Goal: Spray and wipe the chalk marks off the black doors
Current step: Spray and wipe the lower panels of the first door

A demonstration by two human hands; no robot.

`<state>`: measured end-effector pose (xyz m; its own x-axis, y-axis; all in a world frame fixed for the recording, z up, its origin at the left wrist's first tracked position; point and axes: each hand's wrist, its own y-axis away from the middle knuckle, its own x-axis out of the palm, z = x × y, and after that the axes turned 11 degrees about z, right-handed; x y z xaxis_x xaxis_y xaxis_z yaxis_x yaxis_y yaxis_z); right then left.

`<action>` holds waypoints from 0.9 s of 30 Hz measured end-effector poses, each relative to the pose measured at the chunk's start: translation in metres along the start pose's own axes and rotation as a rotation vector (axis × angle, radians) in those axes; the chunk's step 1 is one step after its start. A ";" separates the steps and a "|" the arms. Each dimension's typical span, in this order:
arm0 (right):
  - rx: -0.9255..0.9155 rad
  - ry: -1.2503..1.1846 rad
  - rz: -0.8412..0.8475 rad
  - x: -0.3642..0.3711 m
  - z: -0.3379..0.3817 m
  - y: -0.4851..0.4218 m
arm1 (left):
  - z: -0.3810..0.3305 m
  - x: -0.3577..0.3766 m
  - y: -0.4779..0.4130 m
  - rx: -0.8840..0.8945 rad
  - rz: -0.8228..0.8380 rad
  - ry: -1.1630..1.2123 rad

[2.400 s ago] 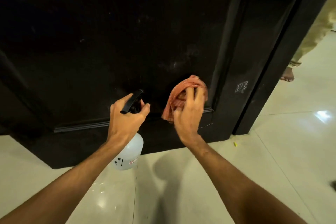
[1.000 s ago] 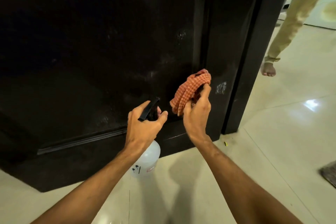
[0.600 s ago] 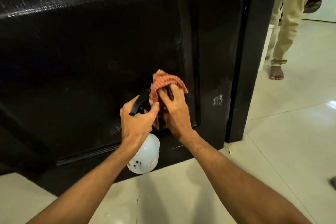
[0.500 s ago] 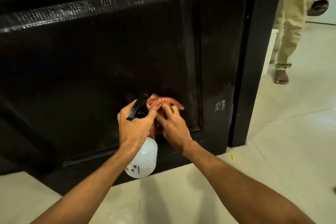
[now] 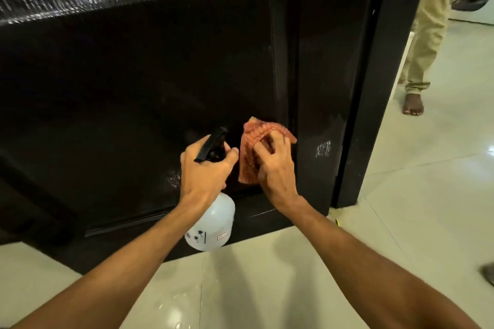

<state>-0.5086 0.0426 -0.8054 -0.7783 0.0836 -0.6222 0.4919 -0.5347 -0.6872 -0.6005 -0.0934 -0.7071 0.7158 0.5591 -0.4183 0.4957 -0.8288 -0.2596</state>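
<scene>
Gripping spray bottle, label illegible

black door with a white chalk mark; orange-red checked cloth; translucent white bottle with black sprayer; pale glossy floor; beige trousers.

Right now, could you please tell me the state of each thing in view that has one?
left hand, grips the spray bottle by its neck.
spray bottle, upright, nozzle facing the black door.
right hand, holds the cloth against the door.
cloth, bunched up.
chalk mark, unwiped, right of the cloth.
black door, glossy, droplets on its upper moulding.
</scene>
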 end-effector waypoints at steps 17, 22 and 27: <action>0.417 0.026 -0.363 -0.012 -0.057 -0.007 | 0.020 0.073 -0.021 -0.013 0.156 0.023; 0.542 -0.057 -0.253 -0.009 -0.073 0.039 | 0.018 0.085 -0.027 0.001 0.216 0.014; 0.354 -0.097 -0.305 -0.036 -0.075 0.000 | 0.019 0.108 -0.030 0.042 0.309 -0.008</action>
<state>-0.4514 0.1026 -0.8108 -0.9078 0.2111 -0.3625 0.0853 -0.7532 -0.6523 -0.5480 -0.0086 -0.7610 0.8254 0.2802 -0.4901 0.2340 -0.9599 -0.1546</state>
